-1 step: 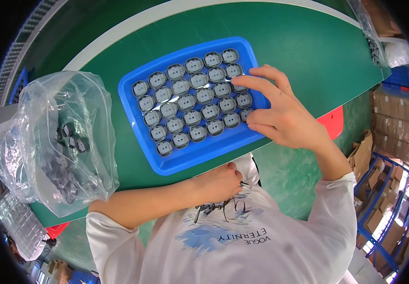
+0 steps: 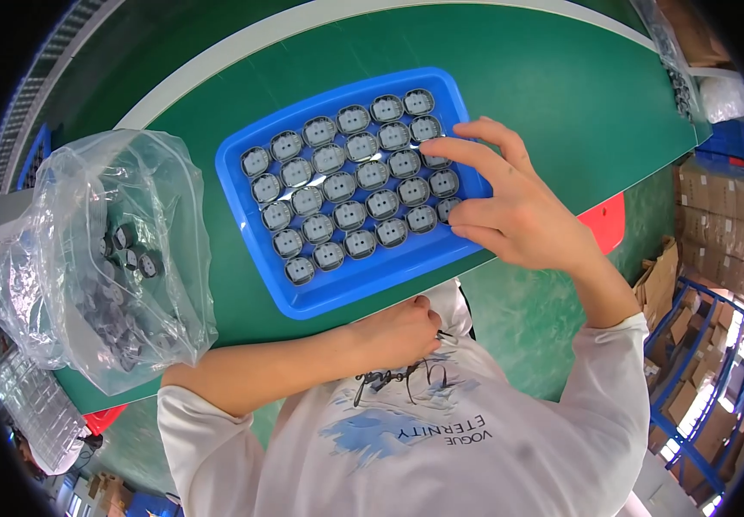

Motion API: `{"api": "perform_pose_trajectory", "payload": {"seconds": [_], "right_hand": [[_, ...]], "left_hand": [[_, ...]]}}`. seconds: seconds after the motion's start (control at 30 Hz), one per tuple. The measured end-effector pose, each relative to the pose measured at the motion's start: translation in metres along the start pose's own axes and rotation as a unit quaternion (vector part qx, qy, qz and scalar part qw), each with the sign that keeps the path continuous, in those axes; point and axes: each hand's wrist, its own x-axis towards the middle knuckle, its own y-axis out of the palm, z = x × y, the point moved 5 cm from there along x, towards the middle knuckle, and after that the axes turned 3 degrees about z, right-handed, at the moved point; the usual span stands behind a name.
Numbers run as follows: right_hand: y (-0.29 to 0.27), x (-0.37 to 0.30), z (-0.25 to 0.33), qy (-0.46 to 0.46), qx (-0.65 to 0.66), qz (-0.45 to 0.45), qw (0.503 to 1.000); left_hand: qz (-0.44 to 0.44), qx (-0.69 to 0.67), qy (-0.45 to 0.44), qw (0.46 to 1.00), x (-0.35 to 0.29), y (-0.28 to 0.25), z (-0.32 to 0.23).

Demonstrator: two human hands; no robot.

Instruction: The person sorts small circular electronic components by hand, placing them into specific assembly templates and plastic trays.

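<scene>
Right grip [image 2: 522, 209] spread, over tray [image 2: 303, 302] (blue)

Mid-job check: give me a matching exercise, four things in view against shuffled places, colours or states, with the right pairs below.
1. Tray
2. Bag
3. Right hand
4. Left hand

A. Curled, in front of a white shirt
B. Clear, on the picture's left
C. Spread open, over a blue rim
D. Blue, bearing rows of grey parts

Pairs: 1-D, 2-B, 3-C, 4-A
</scene>
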Motion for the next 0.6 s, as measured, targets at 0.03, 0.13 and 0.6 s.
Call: {"api": "perform_pose_trajectory", "payload": {"seconds": [0.03, 0.13, 0.6], "right_hand": [[0.0, 0.0, 0.0, -0.003, -0.002, 0.002, 1.0], [0.0, 0.002, -0.001, -0.008, -0.006, 0.003, 1.0], [-0.021, -0.021, -0.028, 0.144, 0.127, -0.179, 0.965]], "left_hand": [[0.0, 0.001, 0.0, 1.0, 0.0, 0.0, 0.0], [-0.006, -0.005, -0.001, 1.0, -0.002, -0.001, 0.001], [-0.08, -0.014, 0.076, 0.994, -0.015, -0.042, -0.036]]}}
